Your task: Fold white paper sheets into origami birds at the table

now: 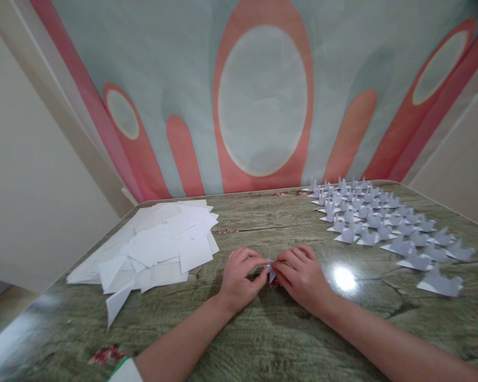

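Between my two hands, over the middle of the table, is a small piece of folded white paper (271,272). The thumb and fingers of my left hand (242,277) pinch its left side. My right hand (301,275) closes on its right side, fingers bent together. Most of the piece is covered by the fingers, so its folded shape is hard to make out. To the right stand several rows of white origami birds (398,245), upright with pointed wings and tails. The nearest origami bird (440,284) sits lower right, apart from both hands.
A loose heap of white paper sheets (159,244) covers the table's left side, with one folded sheet (117,306) jutting toward me. The wood-patterned table (258,223) ends at a wall hanging (263,101) with coral shapes. A light glares on the tabletop beside my right forearm.
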Motion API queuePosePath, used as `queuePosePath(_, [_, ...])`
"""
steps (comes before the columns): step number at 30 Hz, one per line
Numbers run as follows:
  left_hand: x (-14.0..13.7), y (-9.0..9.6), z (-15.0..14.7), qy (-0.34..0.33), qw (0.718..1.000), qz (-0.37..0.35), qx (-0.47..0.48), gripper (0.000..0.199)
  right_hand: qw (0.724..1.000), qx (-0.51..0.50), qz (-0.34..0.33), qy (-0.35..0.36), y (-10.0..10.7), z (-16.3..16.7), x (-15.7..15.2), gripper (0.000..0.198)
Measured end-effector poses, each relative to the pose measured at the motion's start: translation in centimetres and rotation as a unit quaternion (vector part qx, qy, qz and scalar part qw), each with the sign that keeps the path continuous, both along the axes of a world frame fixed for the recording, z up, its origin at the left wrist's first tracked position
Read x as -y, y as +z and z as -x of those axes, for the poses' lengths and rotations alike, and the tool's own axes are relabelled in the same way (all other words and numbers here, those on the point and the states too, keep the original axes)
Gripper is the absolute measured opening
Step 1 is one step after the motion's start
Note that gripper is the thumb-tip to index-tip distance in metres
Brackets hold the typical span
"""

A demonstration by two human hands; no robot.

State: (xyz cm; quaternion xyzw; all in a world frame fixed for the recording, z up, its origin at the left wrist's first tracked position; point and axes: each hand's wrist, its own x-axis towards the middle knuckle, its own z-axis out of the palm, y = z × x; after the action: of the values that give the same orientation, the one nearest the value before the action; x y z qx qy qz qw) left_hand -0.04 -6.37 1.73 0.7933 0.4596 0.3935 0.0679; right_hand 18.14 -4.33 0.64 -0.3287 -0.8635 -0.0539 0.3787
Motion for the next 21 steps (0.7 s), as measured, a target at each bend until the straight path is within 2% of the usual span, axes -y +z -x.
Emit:
queuePosePath(5, [-0.15,-0.13,0.23,-0.004,1.000,0.002,-0.010,0.009,1.000,0.008,0.003,0.001,-0.04,0.02,-0.08,0.008])
queuePosePath(13, [0.08,0.53,0.13,0.001,0.997,-0.004,-0.080,0.014,1.000,0.011,-0.008,-0.001,0.11,0.14,-0.08,0.010])
queuePosePath(21, [-0.17,0.40,0.44,0.024,0.997,0.042,0.055,0.021,0.999,-0.040,0.021,0.009,-0.15,-0.30,-0.60,0.011])
